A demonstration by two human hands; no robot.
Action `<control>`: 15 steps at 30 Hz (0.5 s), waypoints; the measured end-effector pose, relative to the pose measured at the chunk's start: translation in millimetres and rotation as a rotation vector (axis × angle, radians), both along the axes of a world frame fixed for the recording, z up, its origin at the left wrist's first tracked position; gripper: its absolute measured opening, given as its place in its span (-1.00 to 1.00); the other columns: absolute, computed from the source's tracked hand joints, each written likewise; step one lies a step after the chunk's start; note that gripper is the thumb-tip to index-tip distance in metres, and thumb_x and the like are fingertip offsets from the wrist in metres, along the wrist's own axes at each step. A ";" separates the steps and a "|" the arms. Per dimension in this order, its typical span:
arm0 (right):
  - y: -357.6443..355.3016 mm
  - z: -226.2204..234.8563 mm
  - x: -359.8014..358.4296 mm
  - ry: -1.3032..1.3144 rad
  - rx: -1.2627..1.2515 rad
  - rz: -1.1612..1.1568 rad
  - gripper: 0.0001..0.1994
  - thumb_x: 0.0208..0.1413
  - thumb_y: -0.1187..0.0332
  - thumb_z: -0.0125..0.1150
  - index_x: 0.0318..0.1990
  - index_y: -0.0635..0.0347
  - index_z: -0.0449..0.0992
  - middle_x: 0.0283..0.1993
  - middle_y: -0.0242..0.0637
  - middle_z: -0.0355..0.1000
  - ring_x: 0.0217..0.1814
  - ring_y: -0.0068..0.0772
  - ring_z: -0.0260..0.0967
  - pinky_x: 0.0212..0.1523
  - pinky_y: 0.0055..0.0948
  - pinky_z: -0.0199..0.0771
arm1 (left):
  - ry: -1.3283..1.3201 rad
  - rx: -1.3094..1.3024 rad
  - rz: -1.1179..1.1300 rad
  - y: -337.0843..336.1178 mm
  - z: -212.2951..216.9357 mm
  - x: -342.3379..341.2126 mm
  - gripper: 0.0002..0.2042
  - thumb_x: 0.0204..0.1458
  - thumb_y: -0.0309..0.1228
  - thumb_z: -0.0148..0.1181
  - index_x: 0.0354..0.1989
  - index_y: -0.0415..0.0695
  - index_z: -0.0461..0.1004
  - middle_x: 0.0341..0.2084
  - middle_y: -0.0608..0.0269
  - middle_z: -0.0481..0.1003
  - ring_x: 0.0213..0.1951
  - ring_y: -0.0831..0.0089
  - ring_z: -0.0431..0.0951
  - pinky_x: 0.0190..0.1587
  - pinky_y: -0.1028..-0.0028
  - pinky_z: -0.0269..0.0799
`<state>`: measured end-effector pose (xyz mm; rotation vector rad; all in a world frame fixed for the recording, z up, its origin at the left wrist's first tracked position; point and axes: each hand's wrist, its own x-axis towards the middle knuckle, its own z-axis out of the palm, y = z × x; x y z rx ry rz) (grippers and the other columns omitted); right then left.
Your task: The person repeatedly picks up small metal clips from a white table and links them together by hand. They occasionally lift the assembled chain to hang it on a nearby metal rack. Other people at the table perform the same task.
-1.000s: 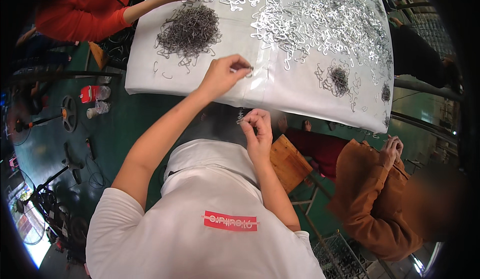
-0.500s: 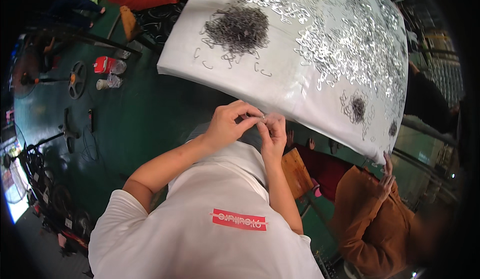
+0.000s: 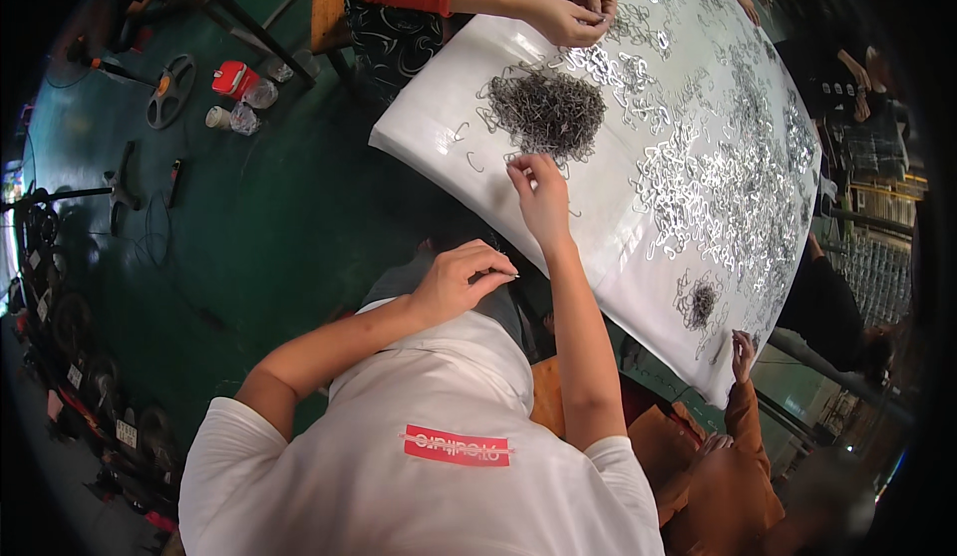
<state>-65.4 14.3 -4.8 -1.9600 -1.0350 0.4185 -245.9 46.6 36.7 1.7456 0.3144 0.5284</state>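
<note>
My left hand [image 3: 461, 282] is closed in a pinch in front of my shirt, just off the near table edge. A small metal piece shows at its fingertips, too small to make out fully. My right hand [image 3: 541, 202] reaches over the white-covered table [image 3: 613, 297], its fingers curled together at the near edge of a pile of dark wire hooks [image 3: 548, 108]. What the right fingertips hold, if anything, is hidden. A few loose hooks [image 3: 475, 163] lie left of that hand. Shiny bent metal hooks [image 3: 688, 192] spread across the table's middle and right.
Across the pile, a co-worker's hands [image 3: 583, 20] in red sleeves meet over the table. At right, a co-worker's hand [image 3: 743, 355] in a brown sleeve touches the table edge by a smaller dark pile [image 3: 702, 304]. A red box [image 3: 234, 79] and a fan base [image 3: 171, 93] stand on the green floor.
My right hand has left my left hand's fingertips and moved forward to the dark pile. The left hand stays pinched near my body. The whole view has shifted.
</note>
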 end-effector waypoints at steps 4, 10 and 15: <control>72.6 -20.0 13.7 -0.327 -0.264 -0.017 -0.86 0.05 0.28 0.18 -0.32 0.13 0.51 -0.26 -0.24 0.40 -0.33 -0.15 0.45 -0.31 -0.24 0.43 | -0.008 -0.002 0.022 1.4 -3.3 -3.4 -0.91 -0.09 -0.55 0.27 -0.39 -0.18 0.53 -0.48 0.27 0.52 -0.41 0.39 0.47 -0.41 0.47 0.37; 107.7 -37.4 18.7 -0.524 -0.505 0.022 -0.85 0.00 0.33 0.15 -0.35 0.23 0.48 -0.24 -0.12 0.41 -0.27 -0.10 0.46 -0.26 -0.17 0.45 | -0.013 0.010 0.013 1.6 -3.9 -4.4 -0.91 -0.12 -0.57 0.28 -0.40 -0.20 0.53 -0.44 0.24 0.54 -0.37 0.36 0.50 -0.31 0.45 0.41; 56.7 -32.4 34.0 0.013 -0.279 -0.018 -0.83 0.09 0.32 0.14 -0.31 0.25 0.42 -0.39 -0.22 0.39 -0.42 -0.36 0.40 -0.37 -0.38 0.38 | -0.036 0.014 0.023 -1.8 -6.3 -1.6 -0.90 -0.13 -0.57 0.29 -0.41 -0.20 0.53 -0.45 0.24 0.54 -0.38 0.36 0.51 -0.32 0.46 0.42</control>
